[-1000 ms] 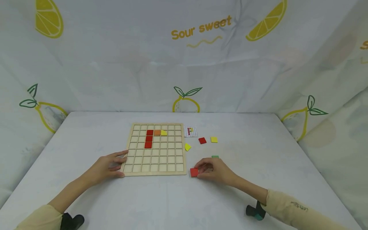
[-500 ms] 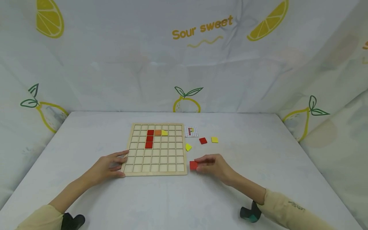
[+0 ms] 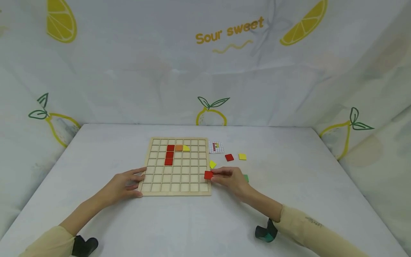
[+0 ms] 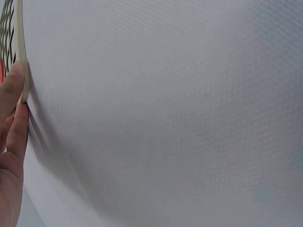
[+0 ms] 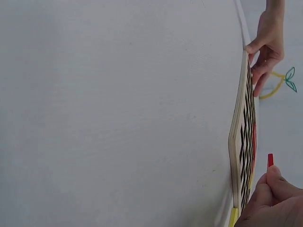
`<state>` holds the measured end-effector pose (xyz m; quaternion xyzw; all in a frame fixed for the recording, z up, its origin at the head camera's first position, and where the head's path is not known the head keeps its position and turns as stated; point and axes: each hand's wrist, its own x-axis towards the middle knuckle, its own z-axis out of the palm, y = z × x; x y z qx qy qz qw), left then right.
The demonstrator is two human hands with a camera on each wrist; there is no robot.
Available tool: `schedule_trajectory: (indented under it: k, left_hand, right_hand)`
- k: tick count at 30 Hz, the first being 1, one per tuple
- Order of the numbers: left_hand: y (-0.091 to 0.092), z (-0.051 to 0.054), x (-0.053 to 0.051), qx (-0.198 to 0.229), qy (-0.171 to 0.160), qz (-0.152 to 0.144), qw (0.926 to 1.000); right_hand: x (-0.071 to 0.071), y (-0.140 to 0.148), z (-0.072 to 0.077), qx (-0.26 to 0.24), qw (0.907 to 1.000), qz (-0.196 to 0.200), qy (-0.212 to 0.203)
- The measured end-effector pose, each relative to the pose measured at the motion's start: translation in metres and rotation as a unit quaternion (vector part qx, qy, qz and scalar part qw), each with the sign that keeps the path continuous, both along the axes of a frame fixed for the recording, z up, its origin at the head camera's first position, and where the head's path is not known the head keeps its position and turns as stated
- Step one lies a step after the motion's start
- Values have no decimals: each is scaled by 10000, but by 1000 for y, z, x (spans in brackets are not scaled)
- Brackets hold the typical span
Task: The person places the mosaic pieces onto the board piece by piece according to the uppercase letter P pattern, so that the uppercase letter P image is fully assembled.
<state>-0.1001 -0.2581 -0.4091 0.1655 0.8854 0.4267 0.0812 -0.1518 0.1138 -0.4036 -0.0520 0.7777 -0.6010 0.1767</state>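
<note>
In the head view my left hand (image 3: 120,187) grips the lower left corner and left edge of a wooden grid board (image 3: 176,177); the left wrist view shows the thumb and a finger at the board's edge (image 4: 21,42). Thumb and fingers of my right hand (image 3: 232,181) pinch a red square tile (image 3: 208,175) above the board's right edge. From the right wrist the tile (image 5: 270,160) appears edge-on, raised off the board. On the grid lie a column of red tiles (image 3: 169,154), an orange tile (image 3: 178,147) and a yellow piece (image 3: 186,148).
Right of the board lie a patterned card (image 3: 216,147), a yellow piece (image 3: 212,164), a red tile (image 3: 229,157) and a yellow square (image 3: 242,156). A green piece (image 3: 246,178) is partly hidden behind my right hand. A lemon-print cloth hangs behind the table.
My right hand has moved left and away from me, bringing the red tile from beside the board to over its right edge. The green piece shows again. My left hand stays at the board.
</note>
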Motion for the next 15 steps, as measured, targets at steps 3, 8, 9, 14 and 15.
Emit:
schedule_trajectory:
  k: [3,8,9,14,15]
  left_hand:
    - [0,0,0,-80,30,37,10000]
    - [0,-1,0,-71,92,-3,9999]
    - [0,-1,0,-55,109,-17,9999]
    - [0,-2,-1,-75,165,-65,9998]
    - [0,-2,-1,-65,146,-53,9999]
  right_hand:
    - [-3,-9,0,-126,9999,6,-40]
    - [-9,-22,-2,-129,9999,-89,-6]
    - [-10,-25,-2,-116,9999,-104,1]
    - [-14,-35,-3,-360,9993,-77,19]
    - [-14,-37,-4,-412,9991,-68,8]
